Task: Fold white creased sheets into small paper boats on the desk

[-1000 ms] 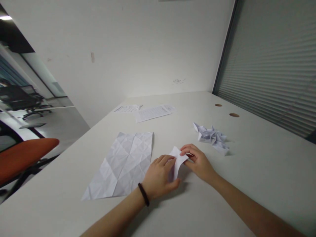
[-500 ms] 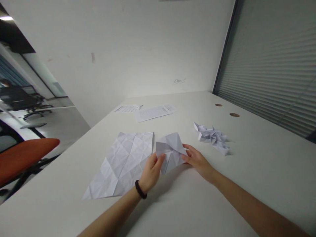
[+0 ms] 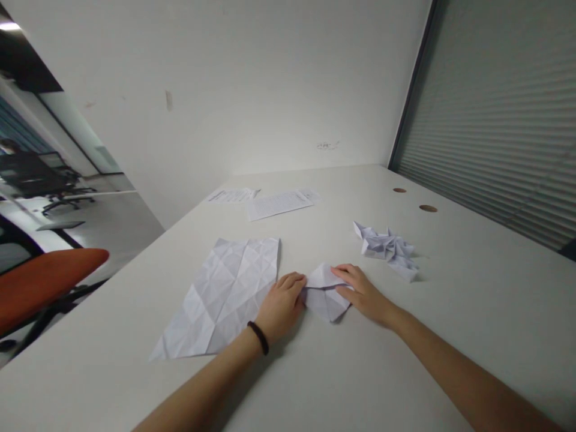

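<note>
A small folded sheet of white paper [image 3: 324, 300] lies on or just over the white table [image 3: 382, 372], between my two hands. At its left edge, my left hand [image 3: 283, 303] is curled with the fingers pressed together on the paper; the thumb is hidden. My right hand [image 3: 362, 294] pinches the right side, thumb and fingers at the raised fold. Left of my left hand, a larger creased sheet [image 3: 225, 288] is spread flat, dense with diamond-shaped fold lines. A pointed folded-paper model [image 3: 387, 247] rests beyond my right hand.
Printed sheets [image 3: 281, 204] lie toward the far end of the table by the wall [image 3: 270, 90]. Two round holes pierce the tabletop near the window blind [image 3: 504, 132]. An orange chair [image 3: 54, 276] stands at the left, and a seated person [image 3: 11, 147] is farther back.
The folded paper has been lowered and turned toward the table. My left hand has rolled over, its back now facing up, and both hands have shifted slightly right.
</note>
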